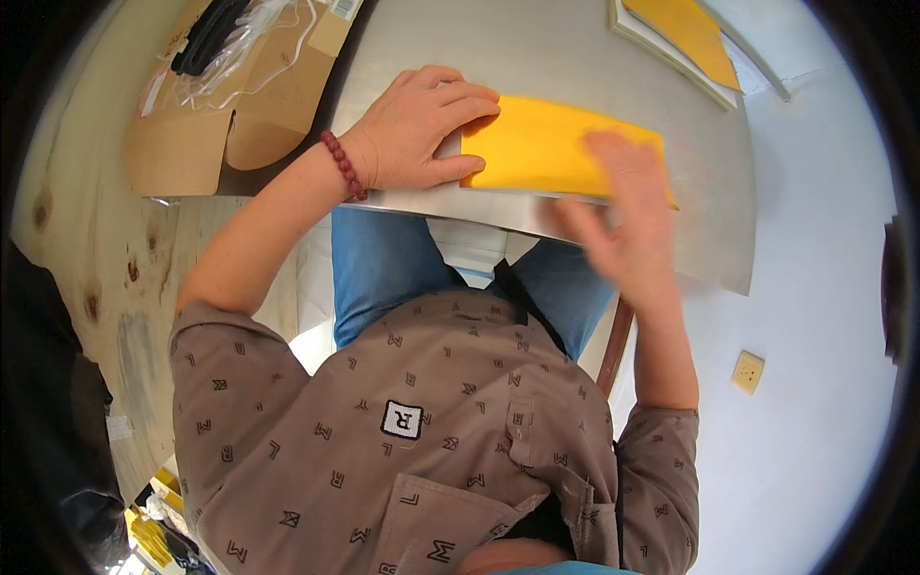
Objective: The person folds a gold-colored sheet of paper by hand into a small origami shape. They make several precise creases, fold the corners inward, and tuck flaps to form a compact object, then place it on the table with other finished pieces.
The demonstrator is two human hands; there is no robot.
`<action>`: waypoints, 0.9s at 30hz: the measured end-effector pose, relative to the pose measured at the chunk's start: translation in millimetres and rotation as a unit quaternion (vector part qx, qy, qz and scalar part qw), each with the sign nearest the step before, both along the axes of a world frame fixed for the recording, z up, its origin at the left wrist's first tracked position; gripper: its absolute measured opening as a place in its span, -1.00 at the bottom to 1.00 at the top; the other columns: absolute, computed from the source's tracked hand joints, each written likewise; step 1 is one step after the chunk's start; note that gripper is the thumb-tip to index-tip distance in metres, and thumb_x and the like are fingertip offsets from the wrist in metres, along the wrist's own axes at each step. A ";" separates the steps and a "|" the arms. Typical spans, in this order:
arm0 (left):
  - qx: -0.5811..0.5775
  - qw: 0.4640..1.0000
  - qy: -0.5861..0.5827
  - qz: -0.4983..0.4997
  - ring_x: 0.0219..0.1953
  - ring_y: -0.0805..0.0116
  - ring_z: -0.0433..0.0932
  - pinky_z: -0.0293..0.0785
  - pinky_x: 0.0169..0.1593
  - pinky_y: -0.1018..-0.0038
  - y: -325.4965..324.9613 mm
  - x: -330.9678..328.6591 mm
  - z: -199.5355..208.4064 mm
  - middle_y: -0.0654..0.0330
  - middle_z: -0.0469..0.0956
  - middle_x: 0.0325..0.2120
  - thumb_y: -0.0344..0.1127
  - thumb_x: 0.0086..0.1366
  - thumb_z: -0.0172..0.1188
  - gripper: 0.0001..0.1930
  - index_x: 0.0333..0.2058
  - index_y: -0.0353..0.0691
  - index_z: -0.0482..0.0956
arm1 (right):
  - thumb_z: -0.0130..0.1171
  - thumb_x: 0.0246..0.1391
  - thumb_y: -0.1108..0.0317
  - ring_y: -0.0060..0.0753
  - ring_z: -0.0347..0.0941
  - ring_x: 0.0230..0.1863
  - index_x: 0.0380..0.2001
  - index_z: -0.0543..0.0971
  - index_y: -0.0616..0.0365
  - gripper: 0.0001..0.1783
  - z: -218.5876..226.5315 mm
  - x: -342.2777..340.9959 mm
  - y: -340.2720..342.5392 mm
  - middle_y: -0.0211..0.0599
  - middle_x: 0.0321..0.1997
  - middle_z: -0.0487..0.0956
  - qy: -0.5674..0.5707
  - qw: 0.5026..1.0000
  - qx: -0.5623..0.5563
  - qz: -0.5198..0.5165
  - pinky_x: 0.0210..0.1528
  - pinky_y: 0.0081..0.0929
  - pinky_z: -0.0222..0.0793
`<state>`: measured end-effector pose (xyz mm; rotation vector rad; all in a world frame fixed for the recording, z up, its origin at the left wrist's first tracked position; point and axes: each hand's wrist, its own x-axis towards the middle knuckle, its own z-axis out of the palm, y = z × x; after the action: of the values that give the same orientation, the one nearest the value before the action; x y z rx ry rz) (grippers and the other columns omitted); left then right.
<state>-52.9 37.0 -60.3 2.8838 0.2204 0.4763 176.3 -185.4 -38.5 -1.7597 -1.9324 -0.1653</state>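
Observation:
A folded yellow sheet [541,144], perhaps paper or thin card, lies lengthwise along the near edge of the grey metal table [402,48]. A pale strip shows beneath its left end and lower edge. My left hand [412,129] rests at that left end, fingers and thumb spread, their tips pressing on the yellow surface. Motion blurs my right hand [628,220] over the sheet's right part. Its fingers stretch forward with the thumb apart, and nothing shows in its grasp. Whether its fingertips touch the sheet I cannot tell.
An open cardboard box [278,96] at the left holds clear plastic wrap and a black item [206,38]. At the far right table edge lies a stack of pale sheets with a yellow piece [685,34] on top. A white wall with a socket [747,372] stands right.

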 end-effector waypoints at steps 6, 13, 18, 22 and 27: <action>-0.023 1.000 0.007 0.010 0.27 0.05 0.42 0.28 0.37 0.11 -16.9 -23.4 6.9 0.18 0.54 0.27 0.02 0.23 0.39 -0.40 0.17 -0.15 0.57 | 0.50 -0.01 0.22 -0.08 0.40 0.33 0.15 0.54 0.13 -0.36 -17.7 -54.1 10.2 -0.21 0.28 0.52 0.038 0.995 -0.072 0.055 0.48 0.00 0.20; -0.041 0.999 -0.001 0.025 0.28 0.11 0.41 0.28 0.35 0.16 -25.0 -41.3 3.2 0.27 0.56 0.26 -0.12 0.36 0.29 -0.58 0.13 -0.12 0.61 | 0.51 -0.04 0.28 -0.12 0.50 0.11 -0.11 0.64 0.07 -0.60 -23.1 -43.6 11.9 -0.31 0.04 0.61 0.090 0.992 -0.030 0.088 0.22 -0.14 0.40; -0.039 0.998 -0.054 0.022 0.19 0.17 0.48 0.37 0.26 0.21 -21.0 -38.1 -1.5 0.32 0.62 0.14 -0.19 0.35 0.27 -0.69 0.03 -0.09 0.67 | 0.52 -0.07 0.30 -0.12 0.50 0.08 -0.16 0.65 0.05 -0.63 -19.9 -44.6 12.4 -0.33 0.01 0.62 0.092 0.992 -0.031 0.085 0.19 -0.16 0.41; -0.022 0.999 -0.045 0.018 0.21 0.13 0.46 0.34 0.30 0.19 -22.5 -41.8 -0.6 0.25 0.59 0.14 -0.20 0.38 0.26 -0.68 0.07 -0.10 0.66 | 0.52 -0.09 0.31 -0.13 0.49 0.07 -0.19 0.65 0.02 -0.65 -21.1 -53.8 12.0 -0.37 0.01 0.61 0.071 0.996 -0.023 0.057 0.18 -0.18 0.40; -0.041 0.999 -0.013 0.017 0.26 0.08 0.41 0.31 0.35 0.17 -32.9 -52.4 3.4 0.18 0.54 0.19 -0.21 0.41 0.26 -0.62 0.16 -0.11 0.62 | 0.50 -0.08 0.37 -0.14 0.50 0.03 -0.26 0.65 0.03 -0.72 -21.2 -50.1 13.5 -0.38 -0.05 0.62 0.105 0.991 -0.016 0.080 0.14 -0.20 0.40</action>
<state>-105.3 4.1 -56.9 2.7966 0.2797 0.4996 126.2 -171.9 -59.7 -1.5653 -1.9197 0.1038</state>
